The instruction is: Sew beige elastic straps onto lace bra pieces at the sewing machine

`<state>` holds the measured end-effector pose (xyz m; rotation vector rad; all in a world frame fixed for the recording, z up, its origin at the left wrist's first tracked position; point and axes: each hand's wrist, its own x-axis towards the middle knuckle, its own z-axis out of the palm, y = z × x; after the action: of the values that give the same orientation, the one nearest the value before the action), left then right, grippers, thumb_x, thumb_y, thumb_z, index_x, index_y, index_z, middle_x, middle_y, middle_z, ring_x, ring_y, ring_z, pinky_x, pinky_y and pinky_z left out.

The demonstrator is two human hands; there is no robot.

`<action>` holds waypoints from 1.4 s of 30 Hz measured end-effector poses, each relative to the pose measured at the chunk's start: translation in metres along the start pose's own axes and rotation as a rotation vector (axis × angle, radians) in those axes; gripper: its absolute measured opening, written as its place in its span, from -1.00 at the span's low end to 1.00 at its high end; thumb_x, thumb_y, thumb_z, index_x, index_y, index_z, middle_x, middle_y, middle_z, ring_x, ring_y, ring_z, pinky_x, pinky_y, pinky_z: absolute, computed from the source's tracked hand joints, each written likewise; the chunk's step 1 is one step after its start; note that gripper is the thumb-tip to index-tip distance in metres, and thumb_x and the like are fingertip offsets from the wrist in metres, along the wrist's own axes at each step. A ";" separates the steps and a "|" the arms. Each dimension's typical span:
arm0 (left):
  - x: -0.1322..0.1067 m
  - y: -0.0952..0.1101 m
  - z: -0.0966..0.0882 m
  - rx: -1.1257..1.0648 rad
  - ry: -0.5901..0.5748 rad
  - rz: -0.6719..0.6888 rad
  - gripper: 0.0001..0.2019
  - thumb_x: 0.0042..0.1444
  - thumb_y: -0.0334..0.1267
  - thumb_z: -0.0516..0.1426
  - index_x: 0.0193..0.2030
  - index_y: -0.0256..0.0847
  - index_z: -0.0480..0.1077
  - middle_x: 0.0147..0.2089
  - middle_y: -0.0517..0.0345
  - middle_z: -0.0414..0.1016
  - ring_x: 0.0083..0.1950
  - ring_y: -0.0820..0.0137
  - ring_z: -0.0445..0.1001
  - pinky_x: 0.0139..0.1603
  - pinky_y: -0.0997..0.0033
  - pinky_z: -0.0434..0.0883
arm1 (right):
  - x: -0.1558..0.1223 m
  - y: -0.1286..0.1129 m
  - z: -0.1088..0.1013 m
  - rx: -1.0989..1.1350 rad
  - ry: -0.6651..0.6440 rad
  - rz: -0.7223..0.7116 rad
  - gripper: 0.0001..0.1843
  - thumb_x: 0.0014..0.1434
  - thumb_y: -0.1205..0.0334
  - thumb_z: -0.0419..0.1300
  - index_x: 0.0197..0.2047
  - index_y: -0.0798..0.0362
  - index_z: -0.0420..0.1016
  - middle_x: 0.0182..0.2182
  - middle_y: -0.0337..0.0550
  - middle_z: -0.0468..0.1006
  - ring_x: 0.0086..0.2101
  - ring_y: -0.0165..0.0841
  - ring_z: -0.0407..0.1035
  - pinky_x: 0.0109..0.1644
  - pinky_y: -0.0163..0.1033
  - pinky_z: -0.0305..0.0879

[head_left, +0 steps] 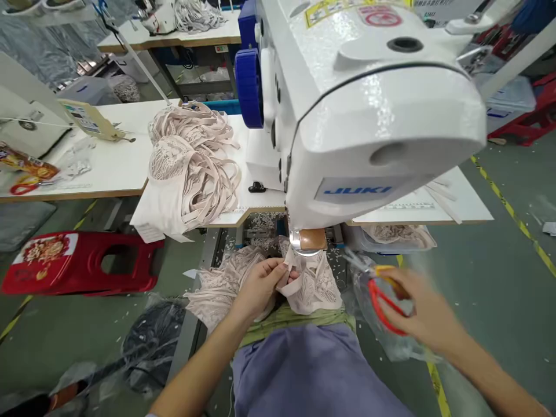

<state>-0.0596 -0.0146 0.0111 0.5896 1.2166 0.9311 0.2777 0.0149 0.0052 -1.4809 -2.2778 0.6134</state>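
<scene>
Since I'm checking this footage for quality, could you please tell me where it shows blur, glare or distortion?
Head view: the right hand and its scissors look smeared, probably by motion; head view: speckled glare on the white sewing machine; head view: the left hand and the lace fabric fairly sharp; head view: apparent wide-angle stretching towards the edges.

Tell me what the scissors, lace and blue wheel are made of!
Scissors: blurred grey blades, likely metal; bright red and yellow handles, probably plastic.
Lace: matt, openwork fabric; fibre unclear.
Blue wheel: deep blue, ridged rim; perhaps plastic, possibly painted metal.
</scene>
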 end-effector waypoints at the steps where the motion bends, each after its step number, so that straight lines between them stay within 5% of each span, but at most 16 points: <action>1: 0.000 0.002 0.001 -0.005 -0.004 -0.009 -0.56 -0.08 0.13 0.30 -0.29 -0.24 0.51 -0.32 0.08 0.55 -0.38 0.41 0.41 -0.35 0.46 0.37 | -0.012 -0.009 0.013 -0.003 -0.065 -0.027 -0.63 0.19 0.09 0.23 0.07 -0.10 0.44 -0.06 0.01 0.54 -0.38 -0.22 0.45 -0.37 -0.11 0.43; 6: -0.005 0.010 0.008 0.034 -0.035 0.033 -0.58 -0.03 0.14 0.27 -0.33 -0.24 0.49 -0.37 0.14 0.51 -0.39 0.44 0.38 -0.34 0.48 0.36 | -0.013 -0.056 0.058 0.005 -0.027 -0.196 -0.64 0.24 0.17 0.18 0.11 -0.03 0.39 0.01 0.03 0.50 -0.07 -0.14 0.47 -0.13 -0.10 0.50; 13: -0.012 0.011 0.010 0.232 -0.052 0.127 -0.69 0.12 0.01 0.13 -0.25 -0.23 0.46 -0.34 0.11 0.52 -0.32 0.36 0.43 -0.26 0.40 0.39 | 0.029 -0.090 0.058 0.034 0.031 -0.343 -0.73 0.28 0.24 0.12 0.04 0.04 0.41 -0.10 0.04 0.55 -0.12 -0.19 0.50 -0.14 -0.15 0.51; 19: -0.010 0.009 0.006 0.257 -0.055 0.138 -0.79 0.15 -0.16 0.04 -0.33 -0.24 0.41 -0.38 0.18 0.42 -0.38 0.45 0.29 -0.32 0.49 0.27 | 0.032 -0.091 0.045 0.123 -0.069 -0.325 -0.73 0.29 0.32 0.04 0.02 -0.02 0.42 -0.13 -0.04 0.60 -0.23 -0.26 0.53 -0.24 -0.23 0.50; 26: -0.008 0.006 0.003 0.192 -0.031 0.173 -0.63 0.19 0.06 0.12 -0.43 -0.20 0.29 -0.49 0.30 0.28 -0.49 0.53 0.17 -0.43 0.54 0.19 | 0.014 -0.081 0.051 0.276 -0.068 -0.175 -0.62 0.11 0.33 0.16 0.02 -0.06 0.35 -0.11 -0.07 0.51 -0.42 -0.36 0.42 -0.39 -0.25 0.39; 32: -0.006 0.008 0.001 0.245 -0.041 0.164 -0.64 0.17 0.08 0.14 -0.33 -0.22 0.41 -0.44 0.23 0.42 -0.40 0.47 0.33 -0.37 0.53 0.27 | 0.024 -0.091 0.060 0.275 -0.107 -0.174 -0.63 0.10 0.30 0.16 0.01 -0.03 0.36 -0.09 -0.03 0.53 -0.31 -0.27 0.46 -0.33 -0.21 0.41; 42: -0.007 0.010 -0.002 0.326 0.015 0.162 -0.69 0.16 0.00 0.12 -0.42 -0.21 0.38 -0.46 0.21 0.42 -0.45 0.46 0.31 -0.42 0.51 0.26 | 0.040 -0.098 0.052 0.297 -0.218 -0.084 -0.64 0.10 0.27 0.13 -0.01 -0.01 0.48 -0.11 -0.06 0.59 -0.20 -0.24 0.52 -0.24 -0.22 0.44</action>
<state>-0.0651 -0.0149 0.0223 0.9531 1.3601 0.8774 0.1608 0.0084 0.0162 -1.2224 -2.2679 1.0802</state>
